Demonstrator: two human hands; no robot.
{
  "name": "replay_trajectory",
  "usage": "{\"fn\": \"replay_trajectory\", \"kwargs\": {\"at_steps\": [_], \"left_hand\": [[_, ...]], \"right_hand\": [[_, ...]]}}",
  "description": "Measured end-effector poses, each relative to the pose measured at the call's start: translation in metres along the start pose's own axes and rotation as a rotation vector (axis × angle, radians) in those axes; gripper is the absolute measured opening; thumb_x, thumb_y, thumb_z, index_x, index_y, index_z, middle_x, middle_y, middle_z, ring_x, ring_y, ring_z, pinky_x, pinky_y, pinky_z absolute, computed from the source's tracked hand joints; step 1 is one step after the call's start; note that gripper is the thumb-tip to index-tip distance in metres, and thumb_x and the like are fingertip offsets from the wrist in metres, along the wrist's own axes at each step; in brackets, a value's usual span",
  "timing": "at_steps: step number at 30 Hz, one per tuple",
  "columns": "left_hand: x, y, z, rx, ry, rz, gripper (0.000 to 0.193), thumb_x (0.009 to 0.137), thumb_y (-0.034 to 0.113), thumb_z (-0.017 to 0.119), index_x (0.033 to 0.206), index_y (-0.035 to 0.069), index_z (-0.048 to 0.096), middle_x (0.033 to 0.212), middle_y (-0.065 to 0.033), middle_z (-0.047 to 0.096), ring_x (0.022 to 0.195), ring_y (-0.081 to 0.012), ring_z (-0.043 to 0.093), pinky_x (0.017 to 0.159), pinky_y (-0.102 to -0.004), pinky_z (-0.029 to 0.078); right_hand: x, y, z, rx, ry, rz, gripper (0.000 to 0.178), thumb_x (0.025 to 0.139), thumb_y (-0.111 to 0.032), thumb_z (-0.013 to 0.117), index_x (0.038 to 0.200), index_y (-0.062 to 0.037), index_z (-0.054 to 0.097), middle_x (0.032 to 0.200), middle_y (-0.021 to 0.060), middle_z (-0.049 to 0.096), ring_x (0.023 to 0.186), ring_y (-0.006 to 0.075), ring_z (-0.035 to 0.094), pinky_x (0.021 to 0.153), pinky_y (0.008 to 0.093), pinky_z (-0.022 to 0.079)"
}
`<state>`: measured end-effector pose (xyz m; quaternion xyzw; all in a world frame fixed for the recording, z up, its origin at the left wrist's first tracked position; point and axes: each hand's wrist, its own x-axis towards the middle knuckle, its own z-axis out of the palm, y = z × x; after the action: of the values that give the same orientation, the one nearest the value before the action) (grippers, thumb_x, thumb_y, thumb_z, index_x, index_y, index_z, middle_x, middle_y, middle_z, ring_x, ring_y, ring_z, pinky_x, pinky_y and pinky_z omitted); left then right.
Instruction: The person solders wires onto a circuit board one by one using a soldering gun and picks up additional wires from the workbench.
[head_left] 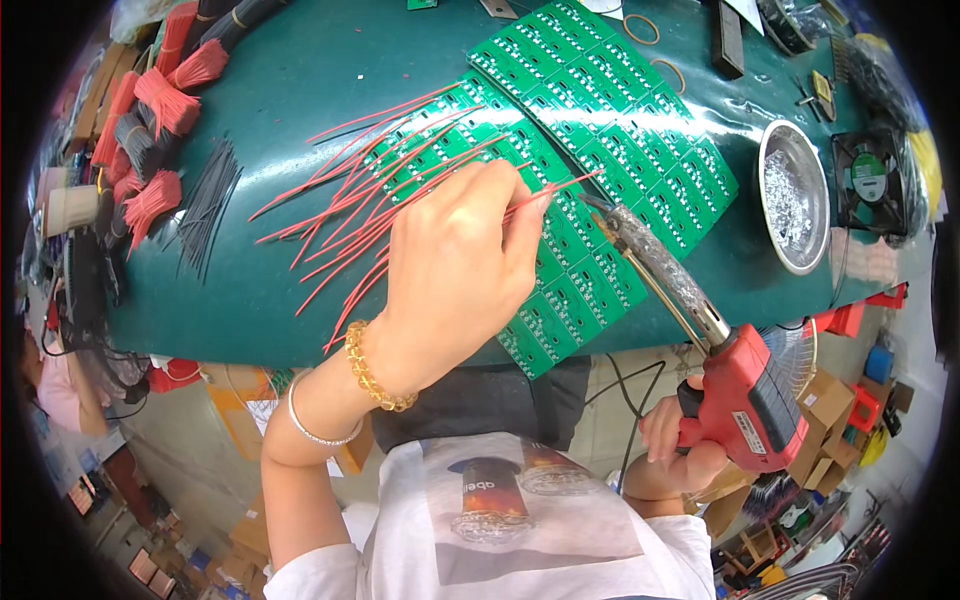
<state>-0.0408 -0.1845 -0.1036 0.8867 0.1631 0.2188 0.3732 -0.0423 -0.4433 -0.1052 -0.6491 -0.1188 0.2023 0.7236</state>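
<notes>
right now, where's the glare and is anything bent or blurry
Head view: a white glare band crosses the table and boards; head view: the table's near edge bows, and the corners go black; head view: the left hand and soldering gun look fairly sharp.

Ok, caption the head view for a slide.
Left hand pinches red wire over green circuit boards; right hand holds soldering gun.

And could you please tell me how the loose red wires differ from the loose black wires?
The red wires fan out, partly over green boards; the black wires lie bunched on the table. The left hand is at the red wires, while the black wires lie apart from it. Both sets are thin strands.
</notes>
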Motion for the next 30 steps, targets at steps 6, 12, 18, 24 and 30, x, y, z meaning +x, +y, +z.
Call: {"fn": "replay_trajectory", "kwargs": {"at_steps": [6,12,18,24,30], "left_hand": [[-0.002,-0.004,-0.016,0.035,0.261,0.166,0.010,0.074,0.002,0.065,0.071,0.002,0.056,0.065,-0.0106,0.056,0.053,-0.0269,0.053,0.049,-0.0354,0.042],[-0.058,-0.003,-0.062,-0.444,0.151,-0.268,0.006,0.077,-0.002,0.066,0.073,-0.002,0.061,0.068,-0.0031,0.055,0.058,-0.0069,0.047,0.047,-0.0197,0.033],[-0.082,-0.005,-0.037,-0.219,0.157,-0.236,0.008,0.073,-0.004,0.067,0.070,0.000,0.060,0.064,-0.0033,0.054,0.048,-0.0066,0.043,0.041,-0.0210,0.030],[-0.082,-0.008,-0.035,-0.238,0.101,-0.245,0.006,0.077,-0.008,0.064,0.074,-0.005,0.059,0.073,-0.0038,0.055,0.060,-0.0020,0.045,0.046,-0.0158,0.035],[-0.080,-0.006,-0.035,-0.238,0.077,-0.214,0.005,0.077,-0.007,0.064,0.075,-0.005,0.060,0.073,-0.0043,0.055,0.059,-0.0025,0.045,0.046,-0.0157,0.035]], "right_hand": [[-0.008,0.001,-0.002,0.090,-0.019,-0.015,0.081,0.082,-0.061,0.050,0.124,0.0067,0.033,0.048,-0.0021,0.042,0.037,0.0101,0.041,0.042,0.0233,0.038],[-0.031,-0.004,-0.014,0.144,-0.004,0.002,0.084,0.080,-0.063,0.051,0.124,0.0055,0.032,0.048,-0.0014,0.043,0.038,0.0112,0.042,0.041,0.0248,0.039],[-0.037,-0.004,0.003,0.143,-0.179,0.060,0.091,0.072,-0.071,0.052,0.125,0.0006,0.034,0.048,-0.0021,0.043,0.039,0.0116,0.041,0.043,0.0250,0.037],[-0.041,0.002,-0.002,-0.004,-0.237,0.182,0.091,0.070,-0.072,0.053,0.125,-0.0009,0.039,0.048,-0.0035,0.043,0.040,0.0119,0.042,0.045,0.0264,0.038],[-0.034,0.006,-0.016,-0.021,-0.391,0.136,0.089,0.069,-0.071,0.055,0.123,-0.0012,0.043,0.048,-0.0032,0.043,0.041,0.0129,0.043,0.046,0.0266,0.038]]}}
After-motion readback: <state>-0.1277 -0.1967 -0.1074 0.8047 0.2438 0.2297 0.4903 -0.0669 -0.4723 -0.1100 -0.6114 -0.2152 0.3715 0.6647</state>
